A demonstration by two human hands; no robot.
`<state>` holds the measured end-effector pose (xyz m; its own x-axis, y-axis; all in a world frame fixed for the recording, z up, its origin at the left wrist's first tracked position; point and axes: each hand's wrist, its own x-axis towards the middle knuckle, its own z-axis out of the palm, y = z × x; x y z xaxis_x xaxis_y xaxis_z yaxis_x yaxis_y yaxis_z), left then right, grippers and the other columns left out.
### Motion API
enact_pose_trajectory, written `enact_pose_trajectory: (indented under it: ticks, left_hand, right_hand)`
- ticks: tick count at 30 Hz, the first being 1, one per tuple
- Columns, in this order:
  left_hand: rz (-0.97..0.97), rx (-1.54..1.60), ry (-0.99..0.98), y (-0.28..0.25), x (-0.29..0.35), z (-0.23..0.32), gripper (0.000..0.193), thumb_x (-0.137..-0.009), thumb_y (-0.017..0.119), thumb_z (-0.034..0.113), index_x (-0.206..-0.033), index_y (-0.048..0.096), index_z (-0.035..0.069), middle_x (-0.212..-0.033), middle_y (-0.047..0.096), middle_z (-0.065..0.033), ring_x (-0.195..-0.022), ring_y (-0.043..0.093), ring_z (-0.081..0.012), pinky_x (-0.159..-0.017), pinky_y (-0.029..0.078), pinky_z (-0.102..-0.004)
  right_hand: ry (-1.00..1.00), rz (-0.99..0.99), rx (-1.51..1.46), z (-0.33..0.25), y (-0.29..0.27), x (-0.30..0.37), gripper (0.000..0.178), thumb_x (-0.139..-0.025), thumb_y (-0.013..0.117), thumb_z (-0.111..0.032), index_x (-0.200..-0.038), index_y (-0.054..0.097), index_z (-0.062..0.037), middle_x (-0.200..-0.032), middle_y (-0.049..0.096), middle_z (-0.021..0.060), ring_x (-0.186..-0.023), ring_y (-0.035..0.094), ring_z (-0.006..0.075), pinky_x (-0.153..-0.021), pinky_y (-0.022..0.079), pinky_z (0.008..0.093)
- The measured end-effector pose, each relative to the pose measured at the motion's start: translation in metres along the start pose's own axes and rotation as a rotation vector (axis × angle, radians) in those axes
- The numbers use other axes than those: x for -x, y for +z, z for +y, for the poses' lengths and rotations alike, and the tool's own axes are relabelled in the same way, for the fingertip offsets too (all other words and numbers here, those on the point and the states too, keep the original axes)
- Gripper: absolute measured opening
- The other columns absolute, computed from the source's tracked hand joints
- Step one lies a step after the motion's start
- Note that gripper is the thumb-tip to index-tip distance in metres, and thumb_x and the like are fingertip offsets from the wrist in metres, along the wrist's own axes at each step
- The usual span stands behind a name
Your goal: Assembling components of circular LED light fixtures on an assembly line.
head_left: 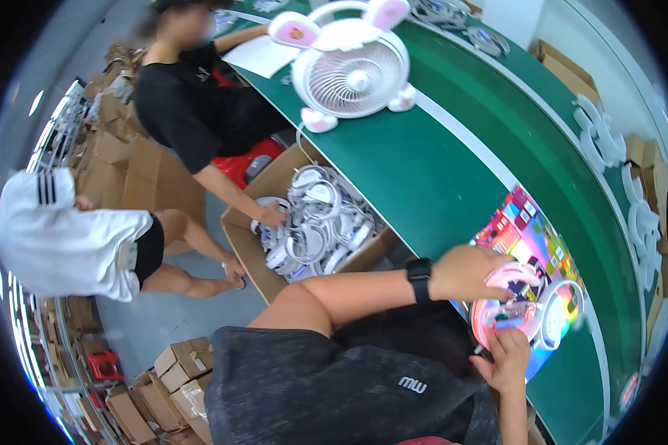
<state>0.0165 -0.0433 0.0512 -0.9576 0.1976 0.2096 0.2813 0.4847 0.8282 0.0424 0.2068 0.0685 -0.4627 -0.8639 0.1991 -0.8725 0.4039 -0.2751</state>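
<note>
- Nearest my head camera: the dark shirt.
- I see the pink housing between both grips, over a colourful sheet on the green counter; round, no clear long axis.
- Left hand clamps its upper edge; right hand adjoins the lower, grip unclear.

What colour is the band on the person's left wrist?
Black; the wristband shows best in the head view, the only one.
</note>
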Motion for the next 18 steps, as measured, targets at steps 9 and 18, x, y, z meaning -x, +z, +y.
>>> enact_pose_trajectory:
  ticks: [9,18]
  left_hand:
    - [0.003,-0.366,0.031,0.049,-0.042,0.004,0.031,-0.08,0.071,0.028,-0.101,0.065,0.006,-0.087,0.063,-0.012,-0.082,0.065,-0.0294,-0.067,0.051,-0.0433]
    - [-0.043,-0.397,0.18,0.089,-0.059,-0.002,0.017,-0.077,0.064,0.018,-0.077,0.066,0.002,-0.08,0.064,-0.0155,-0.075,0.066,-0.0311,-0.063,0.052,-0.0447]
  right_hand:
    - [0.588,0.49,-0.032,0.036,0.015,0.064,0.023,-0.094,0.05,-0.014,-0.08,0.054,0.0033,-0.077,0.054,0.014,-0.071,0.054,0.0287,-0.064,0.042,0.0379]
    - [0.581,0.614,-0.017,0.107,0.03,0.104,0.031,-0.103,0.043,-0.02,-0.099,0.064,0.0023,-0.102,0.064,0.0182,-0.103,0.061,0.0292,-0.09,0.049,0.0377]
